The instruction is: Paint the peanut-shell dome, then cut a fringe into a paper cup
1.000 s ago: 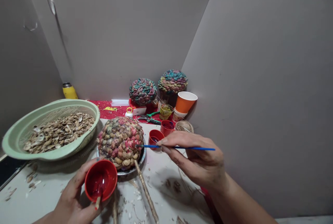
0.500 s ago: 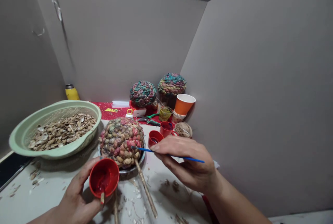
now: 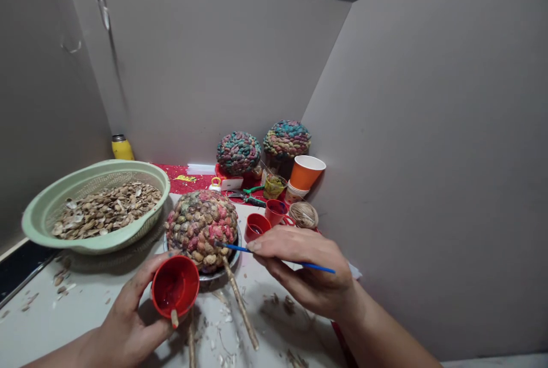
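My left hand (image 3: 132,311) is wrapped round a red cup (image 3: 176,285) with dark red liquid inside and a short stick (image 3: 174,318) at its rim. A blue paintbrush (image 3: 314,267) is pinched in my right hand (image 3: 306,268). Its tip touches the lower right side of a dome (image 3: 201,228) covered in peanut shells, partly coloured pink, red and grey. The dome rests on a metal plate (image 3: 233,268), and a twig (image 3: 241,305) sticks out from its lower edge. Two more red cups (image 3: 257,226) (image 3: 275,211) stand just beyond my right hand.
A green basket (image 3: 34,217) of empty shells stands at the left. Behind are two coloured domes (image 3: 238,153) (image 3: 286,138), an orange cup (image 3: 306,173), green-handled pliers (image 3: 253,201), a twine ball (image 3: 303,215) and a yellow bottle (image 3: 122,148). Grey panels enclose the table; shell scraps lie in front.
The view has shifted slightly, so most things sit a little further right. The brush tip stays at the dome's lower right side, and both hands keep their holds.
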`<state>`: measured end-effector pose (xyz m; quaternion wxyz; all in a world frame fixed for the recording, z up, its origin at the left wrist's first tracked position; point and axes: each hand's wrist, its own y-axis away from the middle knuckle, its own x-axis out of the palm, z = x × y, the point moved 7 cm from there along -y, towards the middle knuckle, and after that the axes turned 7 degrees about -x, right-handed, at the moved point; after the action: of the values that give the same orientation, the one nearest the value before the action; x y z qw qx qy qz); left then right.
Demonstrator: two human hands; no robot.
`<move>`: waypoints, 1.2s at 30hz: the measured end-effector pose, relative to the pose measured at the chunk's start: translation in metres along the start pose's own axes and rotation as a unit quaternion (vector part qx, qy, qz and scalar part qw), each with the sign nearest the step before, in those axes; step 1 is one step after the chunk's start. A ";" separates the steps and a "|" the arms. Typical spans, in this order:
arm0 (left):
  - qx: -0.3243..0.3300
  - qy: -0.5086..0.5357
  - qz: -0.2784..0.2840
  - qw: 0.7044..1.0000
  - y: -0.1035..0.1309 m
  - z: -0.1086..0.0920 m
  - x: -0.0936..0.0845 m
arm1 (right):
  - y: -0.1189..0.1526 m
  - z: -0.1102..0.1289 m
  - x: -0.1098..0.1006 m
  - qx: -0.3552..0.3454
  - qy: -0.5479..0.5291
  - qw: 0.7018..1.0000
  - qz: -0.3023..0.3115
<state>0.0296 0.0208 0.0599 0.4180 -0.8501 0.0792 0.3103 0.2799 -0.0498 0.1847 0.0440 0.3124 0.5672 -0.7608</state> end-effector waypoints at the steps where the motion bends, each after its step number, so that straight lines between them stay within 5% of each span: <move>1: 0.001 0.004 0.004 1.000 0.001 0.001 0.001 | 0.001 -0.001 -0.003 0.010 0.004 1.000 -0.004; 11: 0.003 -0.005 0.015 1.000 0.005 0.001 0.002 | 0.003 -0.002 0.003 -0.006 -0.029 1.000 -0.011; 27: -0.037 0.035 0.007 0.999 0.013 0.013 0.008 | 0.009 -0.032 -0.017 0.109 0.008 0.987 -0.115; 36: -0.042 0.038 0.015 0.998 0.015 0.017 0.009 | 0.007 -0.020 -0.015 0.070 0.027 0.990 -0.115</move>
<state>0.0234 0.0249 0.0366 0.3743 -0.8766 0.0948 0.2871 0.3032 -0.0387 0.1835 -0.0814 0.2681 0.5455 -0.7899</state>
